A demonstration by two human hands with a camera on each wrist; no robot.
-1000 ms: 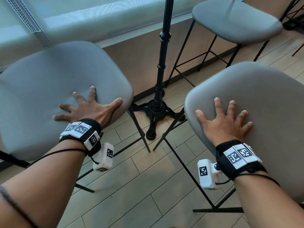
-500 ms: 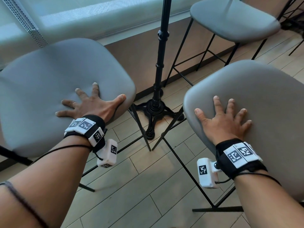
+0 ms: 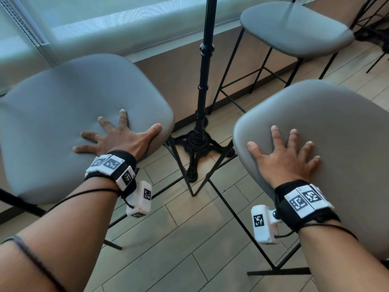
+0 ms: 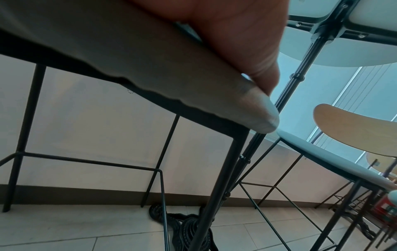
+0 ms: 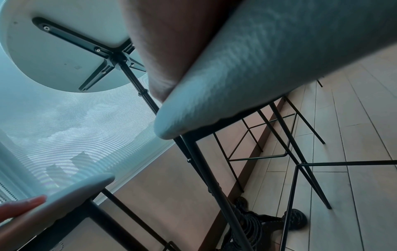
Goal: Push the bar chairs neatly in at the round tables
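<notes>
Here the fingers [image 3: 101, 123] of the left hand [image 3: 117, 140] lie spread wide and flat on the grey seat of the left chair [image 3: 63, 106], thumb stretched along the seat edge nearest the table post [image 3: 203, 66]; they press down and grip nothing. The right hand [image 3: 288, 157] does the same on the right chair [image 3: 336, 127], its fingers fanned out straight across the cushion, palm down near the seat's near corner.

Both chairs flank the post, one on each side, with their thin black legs close to its cast-iron foot [image 3: 196, 144]. The right wrist view shows the round counter [image 5: 53, 45] overhead, and the seat corners seem to reach only about its rim. A third chair [image 3: 294, 28] stands beyond the post, by the wall.

As I judge it, the push is partway done: both seats sit near the post but look angled, so they likely need sliding further under and squaring up.
</notes>
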